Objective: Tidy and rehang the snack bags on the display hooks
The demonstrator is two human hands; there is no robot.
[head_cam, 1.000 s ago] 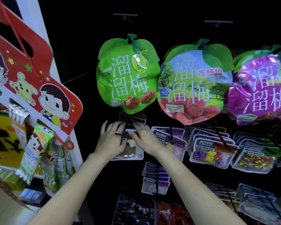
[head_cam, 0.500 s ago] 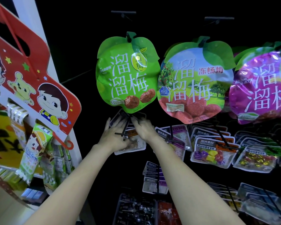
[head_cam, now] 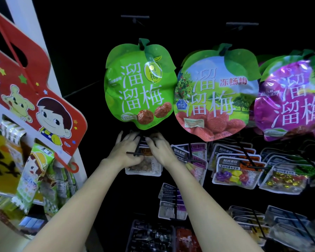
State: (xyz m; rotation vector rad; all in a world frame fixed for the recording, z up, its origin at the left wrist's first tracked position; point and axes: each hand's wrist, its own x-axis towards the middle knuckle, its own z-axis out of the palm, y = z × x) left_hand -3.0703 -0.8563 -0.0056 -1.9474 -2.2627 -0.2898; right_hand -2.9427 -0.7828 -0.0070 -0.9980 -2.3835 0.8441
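A small snack bag [head_cam: 144, 167] with a clear window of brown pieces hangs on a black display hook [head_cam: 135, 153] just under the big green plum bag [head_cam: 140, 88]. My left hand [head_cam: 125, 151] holds the small bag's left side, fingers reaching up behind the hook. My right hand [head_cam: 159, 151] grips its top right edge. More bags of the same kind sit behind it on the hook, mostly hidden by my hands.
A berry-print bag [head_cam: 215, 95] and a purple bag [head_cam: 291, 99] hang to the right. Rows of small fruit snack bags [head_cam: 235, 171] fill hooks below them. A red cartoon display board [head_cam: 35, 84] with hanging packets juts out on the left.
Both hands have moved up along the hook toward the green bag's bottom, pushing the small bag back. It tilted for a moment and now hangs level again.
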